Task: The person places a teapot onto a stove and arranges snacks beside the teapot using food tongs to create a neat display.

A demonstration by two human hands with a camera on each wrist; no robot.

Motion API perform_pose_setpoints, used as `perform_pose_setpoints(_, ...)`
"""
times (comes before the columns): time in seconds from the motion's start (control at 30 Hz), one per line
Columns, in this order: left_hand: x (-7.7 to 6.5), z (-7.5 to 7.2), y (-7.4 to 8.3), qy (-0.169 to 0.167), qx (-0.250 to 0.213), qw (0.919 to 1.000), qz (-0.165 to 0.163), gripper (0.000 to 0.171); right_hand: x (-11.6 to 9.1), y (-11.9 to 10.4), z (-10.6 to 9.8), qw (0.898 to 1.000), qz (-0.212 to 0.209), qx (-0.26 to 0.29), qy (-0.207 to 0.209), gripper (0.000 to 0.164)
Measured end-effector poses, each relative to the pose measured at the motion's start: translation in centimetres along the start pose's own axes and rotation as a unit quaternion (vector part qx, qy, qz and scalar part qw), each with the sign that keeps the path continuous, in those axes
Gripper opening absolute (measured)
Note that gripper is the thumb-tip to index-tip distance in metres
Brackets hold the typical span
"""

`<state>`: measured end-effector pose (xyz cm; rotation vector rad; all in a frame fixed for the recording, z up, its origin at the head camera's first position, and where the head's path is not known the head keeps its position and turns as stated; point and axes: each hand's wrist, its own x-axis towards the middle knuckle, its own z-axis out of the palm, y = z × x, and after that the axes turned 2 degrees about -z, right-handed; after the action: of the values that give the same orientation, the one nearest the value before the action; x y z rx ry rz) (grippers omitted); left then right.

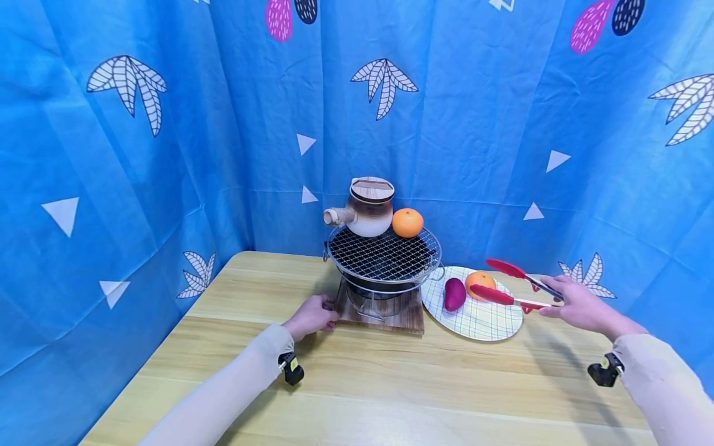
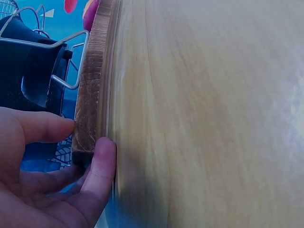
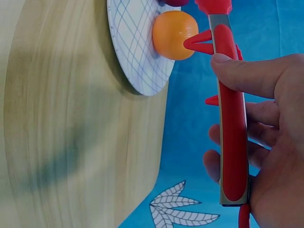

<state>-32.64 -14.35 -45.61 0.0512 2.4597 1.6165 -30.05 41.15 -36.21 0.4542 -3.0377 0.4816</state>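
My left hand (image 1: 312, 317) grips the left front corner of a wooden board (image 1: 409, 319), with the thumb and fingers on either side of its edge in the left wrist view. On that board stands a round tabletop grill (image 1: 385, 282) topped with wire mesh. Red-tipped tongs (image 3: 232, 137) are held in my right hand (image 1: 582, 303), their arms spread apart. The tongs' red tips reach over the plate (image 1: 485, 328), the lower one overlapping an orange (image 1: 481, 280) in the head view. Beside that orange lies a purple sweet potato (image 1: 454, 294).
At the back of the mesh sit a clay teapot (image 1: 370, 220) with a wooden lid and side handle, and another orange (image 1: 407, 223). A blue patterned curtain (image 1: 474, 124) hangs behind and along the sides of the wooden table (image 1: 379, 384).
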Motion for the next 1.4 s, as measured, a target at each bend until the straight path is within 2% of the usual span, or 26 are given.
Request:
perform_pose_setpoints(0.27,0.2,0.0,-0.2,0.001,0.004,1.0,0.003,0.053,0.0,0.2,0.4,1.0,-0.02,-0.007,0.007,0.087)
perform_pose_setpoints(1.4,0.1,0.1,-0.2,0.008,0.006,1.0,0.001,0.052,0.5,1.7,2.4,1.0,-0.009,-0.009,0.018,0.081)
